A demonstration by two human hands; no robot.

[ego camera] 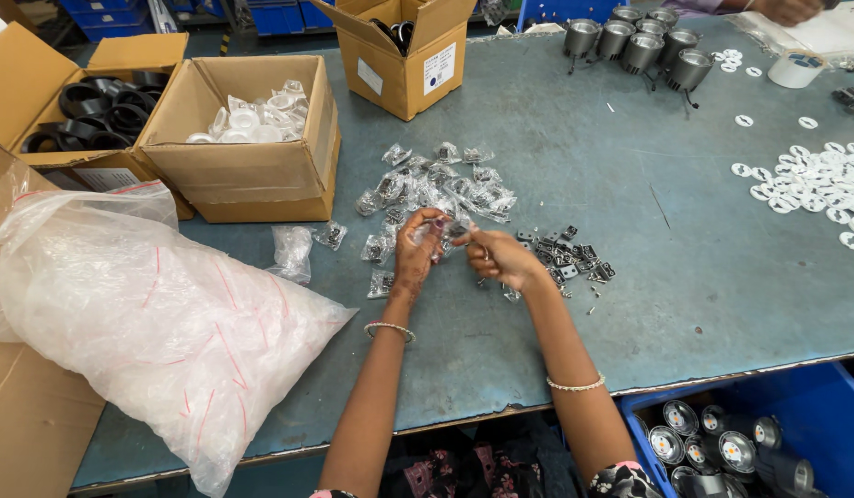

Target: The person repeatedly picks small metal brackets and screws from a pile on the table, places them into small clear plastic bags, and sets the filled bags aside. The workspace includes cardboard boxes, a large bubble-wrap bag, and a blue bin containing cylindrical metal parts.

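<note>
Both her left hand point(418, 247) and right hand point(497, 256) pinched one small packet point(452, 231), few loose clips point(567, 258) emptied out, a heap of packets point(436, 184) unopened on the worktop point(703, 277).

Grey-green worktable point(685, 277), top scuffed & scratched, w/ a thin metal edge at front. Blue bin point(814, 415) below at right; blue crates point(279, 14) on dark floor beyond far edge. Light is even, soft shadows.

Both hands point(454, 247) pinching a small clear packet point(448, 231), packet pile point(436, 189) behind
</note>
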